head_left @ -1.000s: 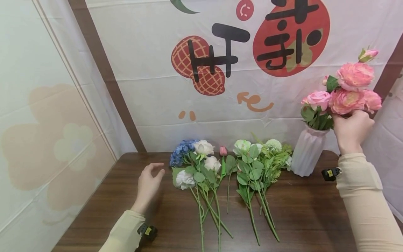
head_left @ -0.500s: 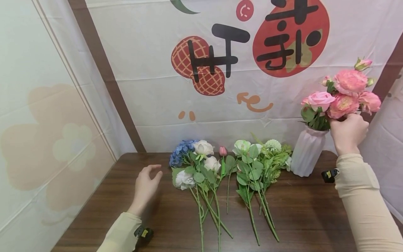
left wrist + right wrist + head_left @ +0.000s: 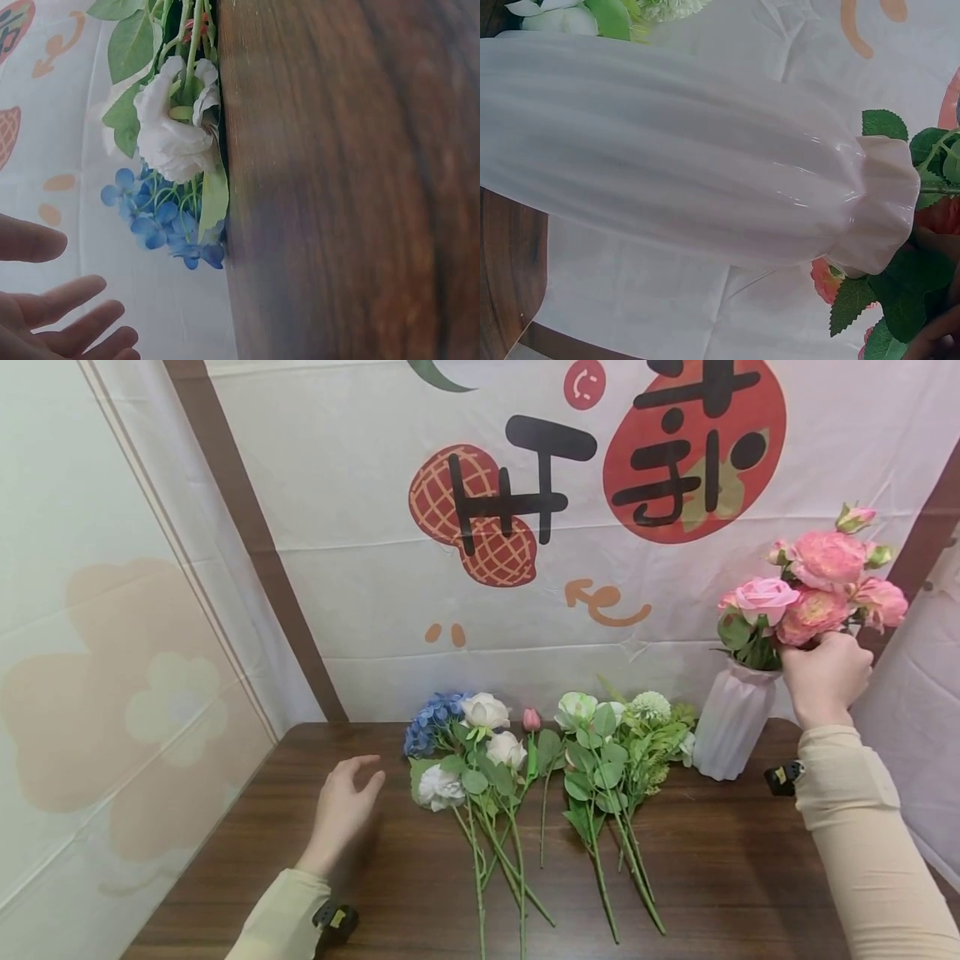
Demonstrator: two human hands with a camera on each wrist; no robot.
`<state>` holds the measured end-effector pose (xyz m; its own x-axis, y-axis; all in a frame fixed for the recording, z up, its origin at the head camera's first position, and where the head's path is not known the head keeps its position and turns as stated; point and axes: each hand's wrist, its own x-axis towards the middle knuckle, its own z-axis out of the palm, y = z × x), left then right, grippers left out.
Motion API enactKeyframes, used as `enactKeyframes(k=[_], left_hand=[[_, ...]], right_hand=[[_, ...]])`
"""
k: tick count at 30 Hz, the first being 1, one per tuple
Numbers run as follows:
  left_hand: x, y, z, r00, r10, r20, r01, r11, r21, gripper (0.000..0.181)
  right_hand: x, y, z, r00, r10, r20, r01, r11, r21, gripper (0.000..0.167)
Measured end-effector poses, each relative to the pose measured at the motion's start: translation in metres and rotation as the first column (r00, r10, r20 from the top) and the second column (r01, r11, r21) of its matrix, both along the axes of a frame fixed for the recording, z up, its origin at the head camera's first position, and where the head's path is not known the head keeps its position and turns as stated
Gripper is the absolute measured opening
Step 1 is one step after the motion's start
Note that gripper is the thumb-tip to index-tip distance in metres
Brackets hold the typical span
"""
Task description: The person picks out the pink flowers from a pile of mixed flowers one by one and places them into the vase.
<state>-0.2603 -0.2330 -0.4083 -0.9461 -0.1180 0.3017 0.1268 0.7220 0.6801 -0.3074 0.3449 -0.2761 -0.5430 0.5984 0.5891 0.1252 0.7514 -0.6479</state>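
In the head view, my right hand (image 3: 827, 677) grips the stem of a spray of coral-pink peonies (image 3: 828, 560) just above the mouth of a pale ribbed vase (image 3: 731, 727). A pink rose (image 3: 767, 600) with green leaves stands in that vase. Seen from the right wrist, the vase (image 3: 705, 157) fills most of the view, with leaves and a green stem at its wavy rim; the stem's lower end is hidden. My left hand (image 3: 347, 810) hovers over the table's left side, fingers loosely bent and holding nothing, left of a blue hydrangea (image 3: 433, 725) and a white flower (image 3: 441, 787).
Several cream roses (image 3: 486, 712), a pink tulip (image 3: 531, 720) and greenery (image 3: 600, 768) lie across the middle of the brown table (image 3: 420, 893), stems toward the front. A printed cloth (image 3: 360, 568) hangs right behind the table's back edge.
My right hand has moved slightly left and down with the peony spray, whose blooms now sit lower and closer to the rose. My left hand has drifted a little left and toward the front.
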Motion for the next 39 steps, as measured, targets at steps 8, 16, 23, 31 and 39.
enactKeyframes(k=[8,16,23,31,39], left_hand=[[0.005,-0.004,0.002,1.0,-0.004,-0.018,0.003,1.0,-0.019,0.036],[0.008,-0.011,0.003,1.0,0.0,0.001,0.0,0.999,-0.036,0.038],[0.007,-0.014,0.002,1.0,0.004,-0.025,-0.005,0.999,-0.054,0.038],[0.006,-0.016,0.001,0.999,0.001,-0.035,-0.003,0.998,-0.064,0.039],[0.005,-0.018,0.001,1.0,-0.003,-0.026,0.001,0.998,-0.069,0.039]], right_hand=[[-0.003,-0.001,-0.004,1.0,0.003,0.02,-0.003,1.0,-0.002,0.05],[0.0,-0.002,-0.007,1.0,0.005,0.002,-0.005,1.0,0.025,0.047],[0.001,-0.003,-0.009,1.0,0.007,-0.007,-0.006,0.998,0.065,0.049],[0.001,-0.003,-0.01,0.999,0.0,0.033,-0.001,0.999,0.038,0.05],[0.002,-0.003,-0.014,0.999,0.03,0.024,-0.031,0.999,0.025,0.048]])
